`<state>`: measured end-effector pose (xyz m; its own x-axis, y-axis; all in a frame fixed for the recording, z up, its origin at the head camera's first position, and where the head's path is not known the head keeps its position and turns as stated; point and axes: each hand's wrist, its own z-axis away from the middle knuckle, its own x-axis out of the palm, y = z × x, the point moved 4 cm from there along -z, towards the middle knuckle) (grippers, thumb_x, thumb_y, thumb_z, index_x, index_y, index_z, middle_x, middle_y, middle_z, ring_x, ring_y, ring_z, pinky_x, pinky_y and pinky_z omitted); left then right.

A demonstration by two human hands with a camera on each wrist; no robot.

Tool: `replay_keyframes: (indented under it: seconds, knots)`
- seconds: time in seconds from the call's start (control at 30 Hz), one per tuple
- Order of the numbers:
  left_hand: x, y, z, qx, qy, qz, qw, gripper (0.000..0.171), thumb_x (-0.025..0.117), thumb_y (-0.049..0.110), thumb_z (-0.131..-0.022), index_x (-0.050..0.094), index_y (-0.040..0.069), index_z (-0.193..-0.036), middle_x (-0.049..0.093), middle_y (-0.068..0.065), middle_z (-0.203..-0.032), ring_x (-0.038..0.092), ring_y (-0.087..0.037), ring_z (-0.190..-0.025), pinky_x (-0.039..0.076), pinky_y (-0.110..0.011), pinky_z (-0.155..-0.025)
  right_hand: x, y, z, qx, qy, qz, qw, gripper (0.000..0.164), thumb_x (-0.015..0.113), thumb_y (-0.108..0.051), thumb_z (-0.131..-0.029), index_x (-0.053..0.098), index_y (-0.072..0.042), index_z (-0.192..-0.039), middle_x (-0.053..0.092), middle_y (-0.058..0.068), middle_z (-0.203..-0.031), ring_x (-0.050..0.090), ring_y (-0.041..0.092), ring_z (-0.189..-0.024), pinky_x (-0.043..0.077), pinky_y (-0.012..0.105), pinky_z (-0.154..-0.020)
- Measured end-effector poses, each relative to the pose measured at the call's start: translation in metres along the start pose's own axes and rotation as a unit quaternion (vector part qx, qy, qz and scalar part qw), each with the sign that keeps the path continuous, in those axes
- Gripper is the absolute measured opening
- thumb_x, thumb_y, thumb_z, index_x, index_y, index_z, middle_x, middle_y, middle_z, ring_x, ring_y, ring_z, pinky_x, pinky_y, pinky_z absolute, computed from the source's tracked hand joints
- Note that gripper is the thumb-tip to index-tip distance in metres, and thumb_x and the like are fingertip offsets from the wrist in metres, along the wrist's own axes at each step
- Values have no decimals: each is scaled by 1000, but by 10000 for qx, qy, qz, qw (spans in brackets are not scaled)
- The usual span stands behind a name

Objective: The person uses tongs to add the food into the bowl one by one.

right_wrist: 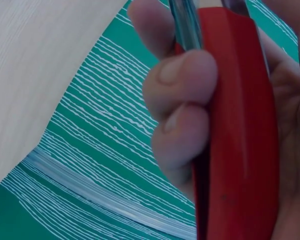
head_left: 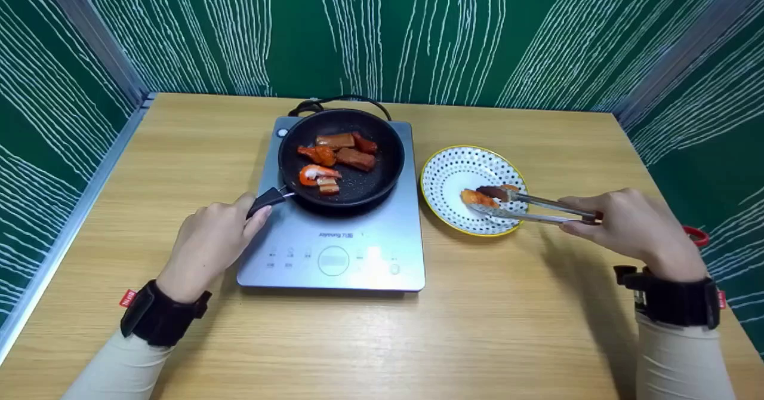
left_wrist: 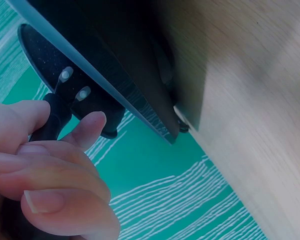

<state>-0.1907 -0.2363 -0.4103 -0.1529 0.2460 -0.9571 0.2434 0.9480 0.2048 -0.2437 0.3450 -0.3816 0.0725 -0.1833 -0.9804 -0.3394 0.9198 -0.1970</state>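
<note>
My left hand (head_left: 218, 233) grips the black handle (head_left: 267, 202) of a frying pan (head_left: 385, 176) on an induction cooktop (head_left: 286, 227). In the pan lie a shrimp (head_left: 309, 175), several brown meat pieces (head_left: 356, 159), an orange-brown piece (head_left: 322, 156) and a small pale-striped chunk (head_left: 327, 186). My right hand (head_left: 632, 227) holds metal tongs (head_left: 555, 203) by their red handle (right_wrist: 240, 125), fingers curled round it in the right wrist view. The tong tips are over a polka-dot plate (head_left: 444, 176), right at an orange-brown piece (head_left: 476, 198) and a dark piece (head_left: 493, 192) of food.
A black power cord (head_left: 358, 97) loops behind the pan at the back of the cooktop. The wooden table (head_left: 358, 340) runs to green walls (head_left: 298, 36) with white streaks on the back and both sides. The plate stands just right of the cooktop.
</note>
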Motion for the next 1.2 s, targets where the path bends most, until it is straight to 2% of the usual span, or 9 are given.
replay_keyframes:
  seconds: [0.37, 0.57, 0.83, 1.07, 1.2]
  knots:
    - [1, 0, -1, -81, -117, 41, 9999, 35, 62, 35, -109, 62, 1, -105, 45, -6, -66, 47, -24, -52, 29, -32, -47, -1, -1, 0, -108, 48, 95, 9999, 40, 82, -35, -95, 77, -16, -130, 77, 8, -93, 53, 16, -63, 36, 28, -48]
    - [1, 0, -1, -89, -127, 88, 9998, 35, 62, 35, -109, 62, 1, -104, 46, -6, -66, 47, -24, -52, 29, -32, -48, -2, -1, 1, -106, 109, 103, 9998, 37, 83, -30, -95, 78, -15, -129, 78, 7, -92, 53, 16, -64, 37, 27, -49]
    - [1, -1, 0, -72, -74, 78, 9999, 35, 61, 35, -110, 62, 1, -105, 46, -6, -65, 47, -23, -52, 29, -33, -47, -6, 4, 4, -99, 255, 352, 9990, 36, 81, -33, -97, 78, -15, -128, 68, -2, -76, 45, 14, -56, 31, 28, -47]
    - [0, 1, 1, 50, 162, 34, 9999, 35, 64, 34, -109, 61, 1, -96, 42, -3, -64, 45, -22, -51, 26, -32, -47, -9, 1, 7, -516, 715, 710, 9936, 30, 83, -30, -95, 81, -18, -122, 61, -5, -68, 39, 11, -51, 28, 28, -44]
    - [0, 1, 0, 27, 73, 85, 9999, 34, 63, 33, -109, 61, 1, -99, 42, -3, -65, 44, -21, -51, 27, -32, -48, -12, -5, 7, -530, 940, 790, 9910, 30, 83, -27, -95, 81, -17, -123, 62, -5, -67, 38, 12, -51, 28, 29, -44]
